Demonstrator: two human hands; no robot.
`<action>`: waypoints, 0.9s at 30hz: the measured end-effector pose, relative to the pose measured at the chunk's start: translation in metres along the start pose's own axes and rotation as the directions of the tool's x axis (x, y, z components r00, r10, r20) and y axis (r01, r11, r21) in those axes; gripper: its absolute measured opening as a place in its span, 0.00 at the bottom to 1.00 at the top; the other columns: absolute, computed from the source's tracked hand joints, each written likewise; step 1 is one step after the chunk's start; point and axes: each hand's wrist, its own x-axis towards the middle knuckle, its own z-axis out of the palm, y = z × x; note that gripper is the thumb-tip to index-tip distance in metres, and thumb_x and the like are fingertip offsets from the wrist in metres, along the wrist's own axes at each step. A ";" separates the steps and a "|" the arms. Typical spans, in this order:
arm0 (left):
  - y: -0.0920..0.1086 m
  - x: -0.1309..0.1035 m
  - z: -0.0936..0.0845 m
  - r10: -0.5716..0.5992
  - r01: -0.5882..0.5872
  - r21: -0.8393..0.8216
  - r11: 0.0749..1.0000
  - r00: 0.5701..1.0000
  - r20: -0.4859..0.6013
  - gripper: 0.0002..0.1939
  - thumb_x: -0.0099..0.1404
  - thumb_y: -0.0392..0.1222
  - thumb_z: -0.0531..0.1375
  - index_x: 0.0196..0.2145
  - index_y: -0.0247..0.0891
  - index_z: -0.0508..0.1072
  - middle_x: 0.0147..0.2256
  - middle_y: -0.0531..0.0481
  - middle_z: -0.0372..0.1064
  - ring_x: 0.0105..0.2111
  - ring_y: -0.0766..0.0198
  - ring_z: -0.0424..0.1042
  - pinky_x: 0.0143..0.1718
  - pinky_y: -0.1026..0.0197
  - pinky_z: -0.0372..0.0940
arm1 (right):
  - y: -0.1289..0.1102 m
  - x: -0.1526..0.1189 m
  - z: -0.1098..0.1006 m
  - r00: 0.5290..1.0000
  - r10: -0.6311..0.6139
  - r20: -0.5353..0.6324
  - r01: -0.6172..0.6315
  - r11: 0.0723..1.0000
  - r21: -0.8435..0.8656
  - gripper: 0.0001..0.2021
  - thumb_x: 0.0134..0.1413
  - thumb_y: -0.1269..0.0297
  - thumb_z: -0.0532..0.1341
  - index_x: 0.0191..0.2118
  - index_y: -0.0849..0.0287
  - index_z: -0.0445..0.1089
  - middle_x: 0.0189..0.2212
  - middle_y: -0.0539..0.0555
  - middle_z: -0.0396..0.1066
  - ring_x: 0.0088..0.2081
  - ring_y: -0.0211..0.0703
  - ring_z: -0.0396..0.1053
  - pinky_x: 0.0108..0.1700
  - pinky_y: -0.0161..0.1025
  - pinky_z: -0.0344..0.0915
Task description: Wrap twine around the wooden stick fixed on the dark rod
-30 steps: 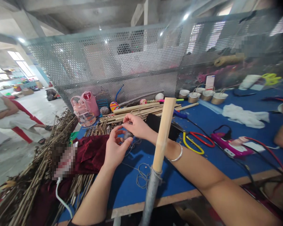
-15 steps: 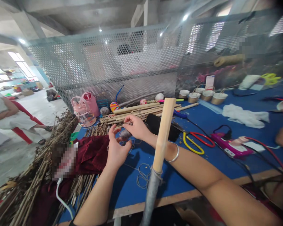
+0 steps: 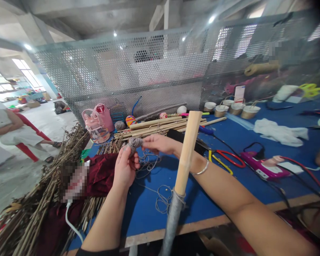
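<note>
Head view. Ball of yarn (image 3: 135, 143), gray, one: held in the air above the left part of the tabletop (image 3: 144, 217), well back from the front edge, near the dark red cloth (image 3: 101, 174).

Left hand (image 3: 125, 169): grip closed around the ball's lower side, thumb and fingers wrapped about it. Right hand (image 3: 161, 144): fingertips at the ball's right end, apparently touching; whether pinching a strand, impossible to tell.

Loose yarn (image 3: 149, 161): loops on the tabletop, just below both hands. Second tangle (image 3: 163, 200): nearer the front edge, just beside the pole. Pole (image 3: 187, 156): bare pale wood above, gray covering (image 3: 173, 213) below; slightly tilted, rising at the front edge, partly hiding the right arm.

Handling, by judgement: ball light, soft, easily squeezed, hardly fragile, little slip; outer turns prone to loosen. Strand thin, limp, quick to snag or knot. Best hold: around the ball's thick middle, light pressure, strand left running free.

Surroundings: sticks (image 3: 160, 124), along the back edge; white glove (image 3: 280, 131), toward the right edge; purple power strip (image 3: 264, 167), toward the front right corner; pink bottle (image 3: 104, 119), at the back left corner.
</note>
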 end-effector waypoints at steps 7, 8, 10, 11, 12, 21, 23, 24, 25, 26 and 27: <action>-0.002 0.004 -0.001 0.020 -0.024 -0.052 0.998 0.996 -0.083 0.14 0.49 0.44 0.64 0.29 0.39 0.62 0.18 0.60 0.57 0.15 0.75 0.54 0.14 0.73 0.48 | -0.012 -0.008 -0.019 0.962 -0.073 -0.264 0.109 0.986 0.126 0.12 0.48 0.56 0.60 0.27 0.61 0.64 0.10 0.40 0.45 0.13 0.27 0.39 0.14 0.29 0.36; -0.002 0.005 -0.002 0.003 -0.007 -0.064 0.998 0.998 -0.067 0.15 0.50 0.45 0.64 0.28 0.38 0.61 0.18 0.59 0.57 0.15 0.76 0.53 0.14 0.73 0.48 | -0.014 -0.010 -0.022 0.957 -0.087 -0.276 0.124 0.985 0.122 0.12 0.47 0.56 0.61 0.27 0.61 0.65 0.10 0.40 0.45 0.13 0.27 0.39 0.14 0.29 0.36; -0.003 0.006 -0.002 -0.001 -0.003 -0.074 0.997 0.999 -0.045 0.15 0.51 0.47 0.64 0.28 0.39 0.61 0.19 0.59 0.57 0.15 0.76 0.53 0.14 0.73 0.47 | -0.016 -0.013 -0.028 0.942 -0.135 -0.307 0.181 0.976 0.125 0.13 0.46 0.55 0.62 0.27 0.61 0.65 0.10 0.40 0.45 0.13 0.27 0.39 0.15 0.29 0.36; -0.003 0.007 -0.003 0.008 -0.013 -0.078 0.997 0.999 -0.053 0.15 0.51 0.47 0.64 0.28 0.39 0.61 0.19 0.59 0.57 0.15 0.76 0.53 0.14 0.73 0.47 | -0.017 -0.016 -0.032 0.935 -0.163 -0.316 0.212 0.969 0.128 0.13 0.45 0.54 0.62 0.27 0.61 0.65 0.10 0.40 0.45 0.13 0.27 0.39 0.15 0.29 0.37; -0.002 0.008 -0.003 0.019 -0.025 -0.084 0.996 0.997 -0.074 0.15 0.51 0.47 0.64 0.29 0.39 0.61 0.20 0.59 0.58 0.16 0.76 0.55 0.14 0.73 0.47 | -0.017 -0.018 -0.036 0.929 -0.188 -0.319 0.238 0.963 0.126 0.14 0.45 0.54 0.63 0.27 0.60 0.65 0.11 0.40 0.45 0.13 0.27 0.40 0.15 0.29 0.38; 0.003 0.010 -0.007 0.071 -0.082 -0.077 0.994 0.988 -0.137 0.14 0.53 0.47 0.62 0.28 0.38 0.61 0.19 0.59 0.55 0.15 0.76 0.52 0.14 0.73 0.47 | -0.028 -0.038 -0.077 0.666 -0.251 -0.703 0.354 0.935 0.001 0.15 0.45 0.50 0.61 0.27 0.56 0.60 0.12 0.40 0.41 0.14 0.30 0.40 0.18 0.33 0.39; 0.002 0.010 -0.008 0.088 -0.097 -0.044 0.994 0.980 -0.176 0.14 0.52 0.47 0.62 0.28 0.38 0.61 0.20 0.59 0.55 0.16 0.76 0.53 0.14 0.73 0.48 | -0.035 -0.046 -0.085 0.607 -0.245 -0.756 0.367 0.930 -0.007 0.14 0.48 0.51 0.59 0.27 0.55 0.58 0.12 0.40 0.38 0.14 0.30 0.37 0.18 0.33 0.38; 0.001 0.010 -0.008 0.098 -0.108 -0.039 0.993 0.976 -0.193 0.14 0.52 0.47 0.62 0.28 0.38 0.61 0.20 0.59 0.56 0.16 0.75 0.54 0.14 0.73 0.48 | -0.038 -0.050 -0.087 0.584 -0.251 -0.772 0.394 0.919 -0.001 0.13 0.49 0.52 0.58 0.27 0.55 0.58 0.12 0.40 0.38 0.14 0.30 0.37 0.19 0.34 0.38; 0.001 0.010 -0.009 0.106 -0.117 -0.043 0.992 0.973 -0.203 0.15 0.52 0.48 0.63 0.29 0.38 0.61 0.20 0.58 0.56 0.17 0.75 0.55 0.14 0.73 0.49 | -0.040 -0.053 -0.090 0.557 -0.259 -0.789 0.437 0.899 0.014 0.12 0.51 0.54 0.56 0.26 0.55 0.58 0.12 0.40 0.38 0.14 0.30 0.37 0.19 0.34 0.38; 0.000 0.010 -0.009 0.111 -0.125 -0.056 0.991 0.973 -0.204 0.15 0.52 0.49 0.63 0.29 0.38 0.61 0.21 0.58 0.57 0.17 0.75 0.55 0.14 0.73 0.49 | -0.043 -0.056 -0.091 0.522 -0.265 -0.811 0.494 0.869 0.035 0.11 0.53 0.56 0.54 0.26 0.55 0.58 0.12 0.41 0.37 0.14 0.30 0.38 0.20 0.35 0.38; 0.000 0.010 -0.008 0.113 -0.130 -0.075 0.989 0.974 -0.195 0.16 0.52 0.49 0.63 0.29 0.38 0.61 0.21 0.58 0.57 0.17 0.75 0.55 0.15 0.73 0.49 | -0.045 -0.058 -0.093 0.478 -0.260 -0.839 0.555 0.829 0.059 0.10 0.55 0.58 0.52 0.25 0.55 0.57 0.12 0.41 0.37 0.14 0.29 0.38 0.20 0.35 0.38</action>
